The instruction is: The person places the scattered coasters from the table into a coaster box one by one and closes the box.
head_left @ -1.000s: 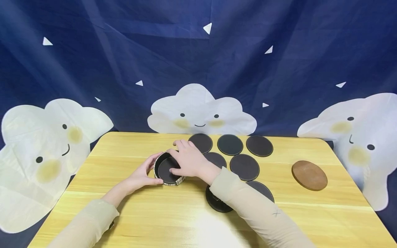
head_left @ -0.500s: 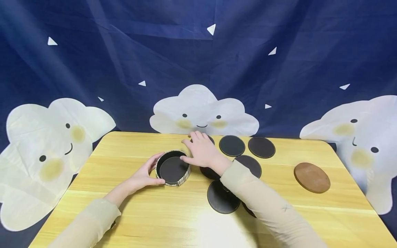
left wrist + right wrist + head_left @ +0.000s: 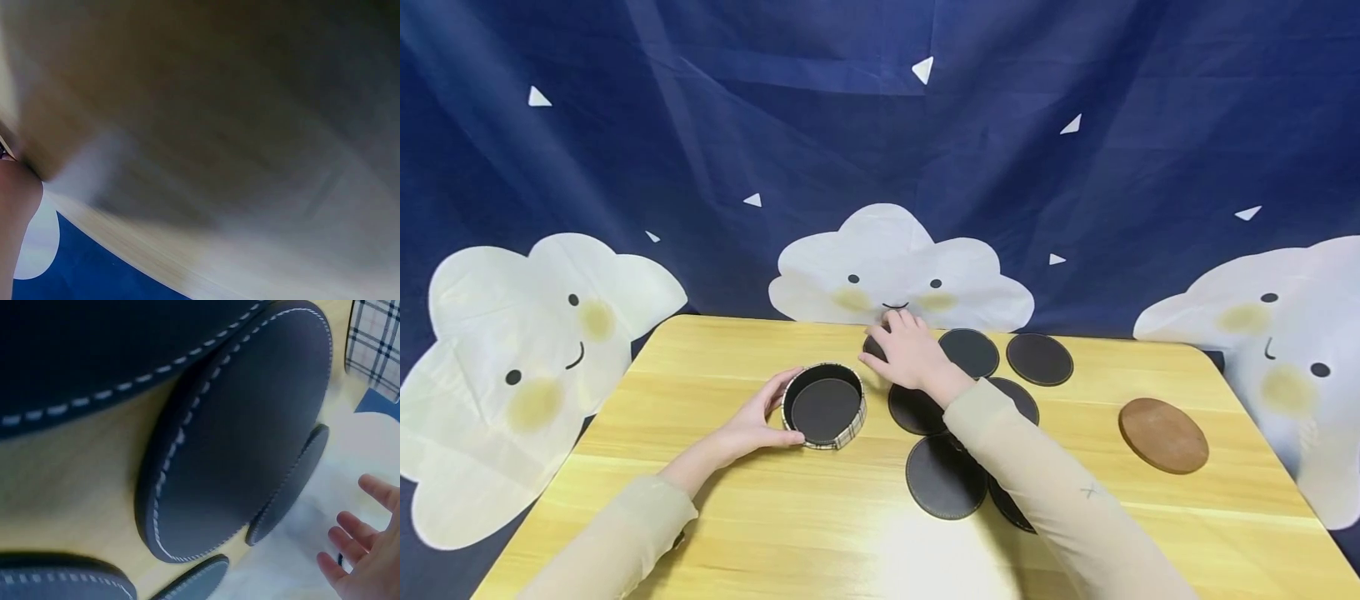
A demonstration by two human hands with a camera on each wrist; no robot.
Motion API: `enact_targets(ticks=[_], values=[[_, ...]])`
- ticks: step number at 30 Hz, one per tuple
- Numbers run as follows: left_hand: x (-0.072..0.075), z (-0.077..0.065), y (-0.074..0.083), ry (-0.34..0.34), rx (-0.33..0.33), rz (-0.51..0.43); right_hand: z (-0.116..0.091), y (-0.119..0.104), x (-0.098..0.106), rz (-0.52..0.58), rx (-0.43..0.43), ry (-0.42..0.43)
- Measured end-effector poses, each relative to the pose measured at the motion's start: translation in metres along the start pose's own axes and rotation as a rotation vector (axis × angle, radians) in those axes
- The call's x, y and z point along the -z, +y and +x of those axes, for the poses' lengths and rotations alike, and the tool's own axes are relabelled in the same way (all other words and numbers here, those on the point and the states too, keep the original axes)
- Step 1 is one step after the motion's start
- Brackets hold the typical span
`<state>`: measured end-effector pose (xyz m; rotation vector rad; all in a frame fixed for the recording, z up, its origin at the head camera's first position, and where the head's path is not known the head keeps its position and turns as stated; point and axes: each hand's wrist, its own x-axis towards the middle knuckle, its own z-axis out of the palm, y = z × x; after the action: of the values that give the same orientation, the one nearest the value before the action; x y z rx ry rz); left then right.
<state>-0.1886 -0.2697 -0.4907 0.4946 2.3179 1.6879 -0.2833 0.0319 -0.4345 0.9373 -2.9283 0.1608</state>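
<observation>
My left hand [image 3: 756, 425] holds the round coaster holder [image 3: 852, 431] from the left, thumb at the near side and fingers at the far side. The holder has a plaid outer wall and a black inside, with a dark coaster [image 3: 824, 408] at its bottom. My right hand [image 3: 908, 354] is over the back-left black coaster [image 3: 872, 348], partly hiding it. In the right wrist view its fingers [image 3: 353, 547] are spread, with nothing between them. Contact with the coaster cannot be made out. Left wrist view is mostly dark and blurred.
Several black stitched coasters lie right of the holder, among them a back one [image 3: 970, 353], a back-right one [image 3: 1040, 359] and a near one [image 3: 946, 479]. My right sleeve [image 3: 1037, 467] covers some. A brown disc [image 3: 1163, 435] lies at the right of the wooden table [image 3: 775, 517].
My right hand has left the holder and moved right and back to the back-left coaster. My left hand stays at the holder. The head view has shifted slightly.
</observation>
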Motion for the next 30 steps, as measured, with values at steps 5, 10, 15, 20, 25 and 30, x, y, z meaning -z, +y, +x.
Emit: enact_targets(ticks=[5, 10, 15, 20, 25, 30], values=[[0.001, 0.001, 0.000, 0.002, -0.003, 0.002, 0.004, 0.002, -0.003, 0.019, -0.038, -0.051], [0.001, 0.002, 0.002, -0.002, -0.003, -0.004, 0.008, 0.004, -0.010, 0.038, -0.106, -0.110], [0.000, 0.001, 0.003, 0.001, 0.003, -0.010, 0.010, 0.007, -0.016, 0.051, -0.141, -0.136], [0.000, 0.001, 0.003, 0.001, 0.007, -0.015, 0.009, 0.010, -0.020, 0.031, -0.144, -0.159], [0.000, 0.001, 0.003, 0.006, 0.012, -0.019, 0.008, 0.012, -0.022, 0.037, -0.151, -0.156], [-0.001, 0.001, 0.002, 0.008, 0.005, -0.018, 0.009, 0.014, -0.023, 0.052, -0.164, -0.155]])
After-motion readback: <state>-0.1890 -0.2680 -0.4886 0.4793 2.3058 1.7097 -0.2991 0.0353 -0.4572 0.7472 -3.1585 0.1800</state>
